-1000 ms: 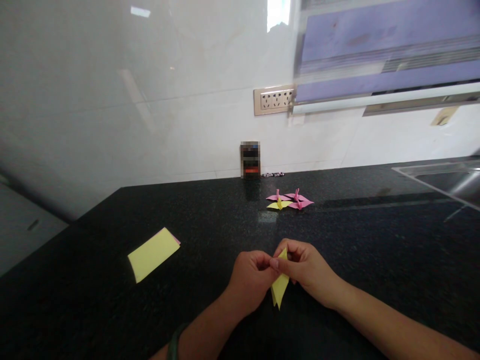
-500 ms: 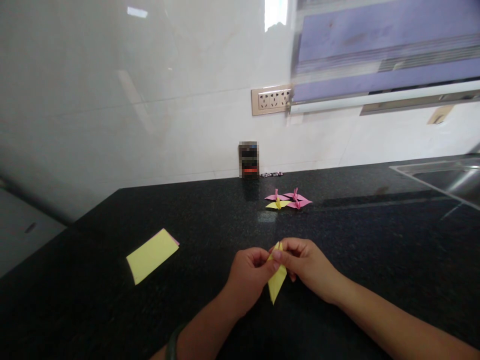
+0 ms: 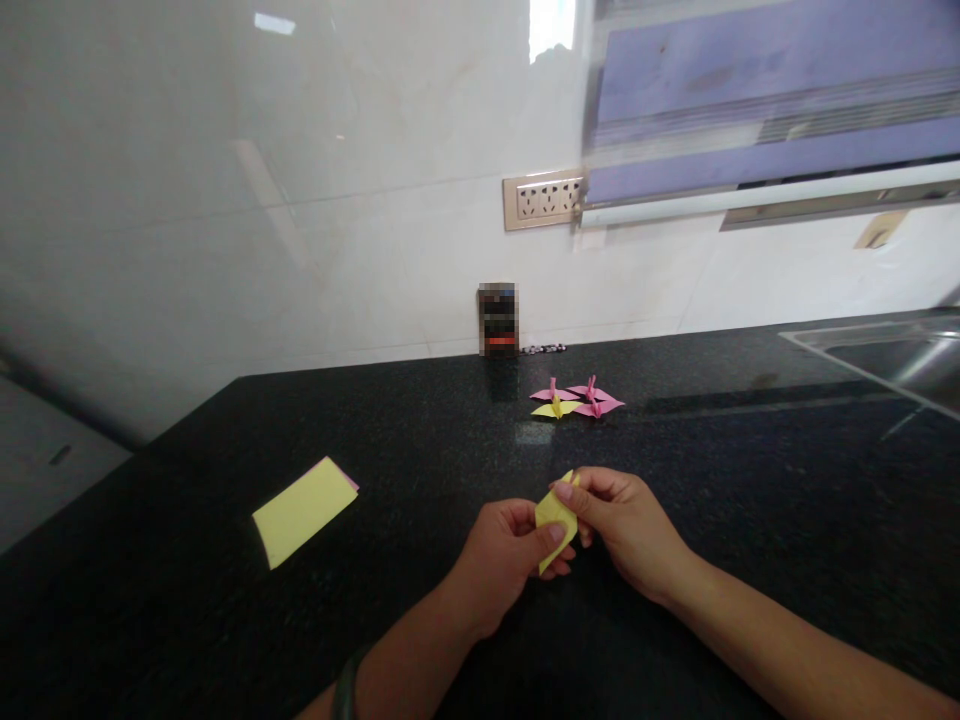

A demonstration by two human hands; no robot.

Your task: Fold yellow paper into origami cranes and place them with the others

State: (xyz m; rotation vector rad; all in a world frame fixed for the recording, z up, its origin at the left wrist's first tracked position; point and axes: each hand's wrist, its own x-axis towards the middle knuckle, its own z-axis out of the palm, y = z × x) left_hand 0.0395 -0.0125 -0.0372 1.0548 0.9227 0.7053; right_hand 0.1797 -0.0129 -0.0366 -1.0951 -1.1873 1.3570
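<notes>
A folded piece of yellow origami paper (image 3: pixel 553 518) is held between my two hands above the dark counter. My left hand (image 3: pixel 504 555) pinches its lower left part, with the thumb lying across the front and fingertips showing below. Closed on the upper right corner, my right hand (image 3: pixel 630 525) grips the paper between thumb and fingers. Beyond my hands stand a yellow paper crane (image 3: pixel 556 409) and several pink paper cranes (image 3: pixel 598 408), grouped close together. Off to the left lies a stack of yellow paper (image 3: pixel 306 512), with a pink edge peeking out beneath.
The black speckled counter (image 3: pixel 420 430) runs back to a pale tiled wall. A blurred-out dark upright object (image 3: pixel 498 320) leans there beside a beaded chain (image 3: pixel 544 349). A metal sink (image 3: pixel 892 355) is set in at the right. Wall sockets (image 3: pixel 544 202) are above.
The yellow paper has turned in my hands; its long lower point no longer hangs down. My right hand has shifted slightly up and right, and my left fingers now show beneath the paper.
</notes>
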